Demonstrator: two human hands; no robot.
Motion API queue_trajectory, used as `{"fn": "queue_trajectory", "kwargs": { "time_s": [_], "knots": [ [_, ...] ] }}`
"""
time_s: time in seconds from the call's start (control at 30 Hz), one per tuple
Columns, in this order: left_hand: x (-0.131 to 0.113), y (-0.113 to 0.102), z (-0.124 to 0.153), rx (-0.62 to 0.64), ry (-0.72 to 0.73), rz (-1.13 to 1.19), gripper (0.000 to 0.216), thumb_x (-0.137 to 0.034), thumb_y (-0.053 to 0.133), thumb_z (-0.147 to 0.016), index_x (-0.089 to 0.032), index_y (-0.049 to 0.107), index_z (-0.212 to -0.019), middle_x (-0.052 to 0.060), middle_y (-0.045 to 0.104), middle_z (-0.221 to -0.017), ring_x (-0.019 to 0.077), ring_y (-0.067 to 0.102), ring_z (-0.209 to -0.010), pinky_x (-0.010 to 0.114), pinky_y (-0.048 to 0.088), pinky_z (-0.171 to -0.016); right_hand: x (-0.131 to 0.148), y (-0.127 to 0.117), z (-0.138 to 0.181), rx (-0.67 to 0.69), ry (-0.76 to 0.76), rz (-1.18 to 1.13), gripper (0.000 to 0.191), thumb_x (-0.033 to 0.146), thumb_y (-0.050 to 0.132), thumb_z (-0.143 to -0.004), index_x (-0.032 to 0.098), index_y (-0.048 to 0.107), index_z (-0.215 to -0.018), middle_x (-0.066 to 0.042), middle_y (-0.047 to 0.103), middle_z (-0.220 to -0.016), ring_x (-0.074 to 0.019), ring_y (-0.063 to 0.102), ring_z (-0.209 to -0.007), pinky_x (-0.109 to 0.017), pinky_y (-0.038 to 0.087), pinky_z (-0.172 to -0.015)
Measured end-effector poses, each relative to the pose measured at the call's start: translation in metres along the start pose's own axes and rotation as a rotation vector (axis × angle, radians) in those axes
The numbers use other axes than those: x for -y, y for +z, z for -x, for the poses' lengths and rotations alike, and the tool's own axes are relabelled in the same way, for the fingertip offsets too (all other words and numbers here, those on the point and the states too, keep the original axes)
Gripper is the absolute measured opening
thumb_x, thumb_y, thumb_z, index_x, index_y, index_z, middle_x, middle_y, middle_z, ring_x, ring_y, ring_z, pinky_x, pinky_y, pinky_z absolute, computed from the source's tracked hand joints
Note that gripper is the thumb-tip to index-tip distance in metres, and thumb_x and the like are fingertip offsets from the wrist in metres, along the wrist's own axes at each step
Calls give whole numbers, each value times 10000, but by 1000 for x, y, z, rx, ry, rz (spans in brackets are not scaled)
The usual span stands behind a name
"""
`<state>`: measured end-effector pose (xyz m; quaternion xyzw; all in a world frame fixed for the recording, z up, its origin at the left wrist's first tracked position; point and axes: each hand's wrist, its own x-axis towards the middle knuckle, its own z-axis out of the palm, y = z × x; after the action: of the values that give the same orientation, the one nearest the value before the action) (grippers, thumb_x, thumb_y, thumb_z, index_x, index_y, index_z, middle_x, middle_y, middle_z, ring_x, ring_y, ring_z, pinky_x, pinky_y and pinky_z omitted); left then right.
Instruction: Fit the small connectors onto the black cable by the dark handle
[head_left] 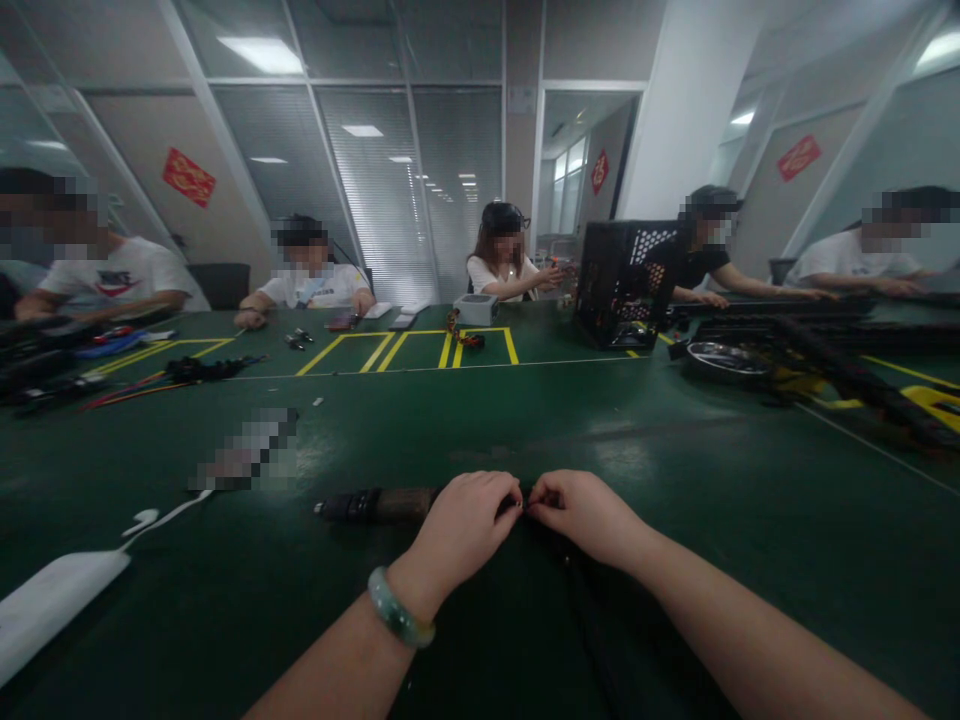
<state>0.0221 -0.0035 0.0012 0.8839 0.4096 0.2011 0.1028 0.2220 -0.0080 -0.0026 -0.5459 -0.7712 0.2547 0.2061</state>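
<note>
A dark, long tool with a ringed tip, seemingly an electric screwdriver (397,505), lies flat on the green table, its tip toward the left. My left hand (472,515) is bent over its right part, thumb and fingers pinched together, with a green bangle (397,608) on the wrist. Close beside it, my right hand (581,510) is also closed in a pinch. The fingertips of both hands nearly meet; what they hold is too small and dark to name. A dark cord (568,565) runs from beneath my right hand toward the front edge.
A blurred-out phone-like object (247,450) lies left, with a white cable (169,518) leading to a white block (60,605). Across the table stand a black computer case (619,285) and a grey box (478,310). Dark parts lie right; several people sit opposite.
</note>
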Motion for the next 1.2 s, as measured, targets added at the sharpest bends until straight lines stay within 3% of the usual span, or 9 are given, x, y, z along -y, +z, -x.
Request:
{"fn": "queue_trajectory", "kwargs": {
  "time_s": [1.2],
  "knots": [
    [-1, 1, 0, 4, -21, 0, 82, -199, 576, -856, -227, 594, -930, 2, 638, -968, 198, 583, -916, 366, 430, -860, 8, -1, 1, -29, -35, 47, 89, 243, 613, -824, 226, 701, -827, 10, 673, -776, -141, 589, -697, -224, 379, -594]
  ]
}}
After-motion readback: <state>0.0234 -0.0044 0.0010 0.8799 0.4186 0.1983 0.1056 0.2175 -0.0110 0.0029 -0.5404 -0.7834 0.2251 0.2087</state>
